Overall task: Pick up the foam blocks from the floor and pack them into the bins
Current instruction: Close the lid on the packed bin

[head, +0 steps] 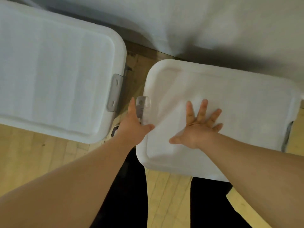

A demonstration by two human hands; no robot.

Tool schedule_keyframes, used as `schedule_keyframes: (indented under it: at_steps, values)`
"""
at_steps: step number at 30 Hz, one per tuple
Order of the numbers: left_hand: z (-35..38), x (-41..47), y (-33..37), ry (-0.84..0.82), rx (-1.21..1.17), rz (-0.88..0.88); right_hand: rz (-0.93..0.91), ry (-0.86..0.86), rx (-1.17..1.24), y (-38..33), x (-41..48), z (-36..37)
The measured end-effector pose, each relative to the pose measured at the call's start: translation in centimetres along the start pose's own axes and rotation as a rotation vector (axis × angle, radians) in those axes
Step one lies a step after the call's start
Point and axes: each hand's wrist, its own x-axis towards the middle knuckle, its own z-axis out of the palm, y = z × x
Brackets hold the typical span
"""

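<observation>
Two white lidded bins stand on a wooden floor point(32, 153), seen from above. The left bin point(57, 76) sits at the left edge, its grey latch point(115, 92) closed. The right bin point(164, 165) stands just beside it, against a white cloth point(213, 30). The right hand point(199, 129) presses flat on its lid point(246, 104), grip apart, fingers spread. The left hand point(133, 127) rests at the clear latch point(143, 104), thumb on the lid's edge; most fingers are hidden, so its grip cannot be told. Black trousers point(128, 195) show below
</observation>
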Motion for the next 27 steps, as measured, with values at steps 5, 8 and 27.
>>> schedule_keyframes:
  at_steps: [5, 8, 27]
  values:
    - [1.1, 0.8, 0.1, 0.078, -0.092, -0.072, 0.031, -0.022, -0.068, -0.6, 0.1, -0.4]
    - [0.9, 1.0, -0.2, 0.114, 0.083, -0.025, 0.036, -0.04, -0.097, -0.8, 0.2, -0.4]
    - [-0.6, 0.3, 0.4, -0.231, 0.272, 0.225, -0.054, -0.024, -0.04, -0.2, 0.1, -1.0]
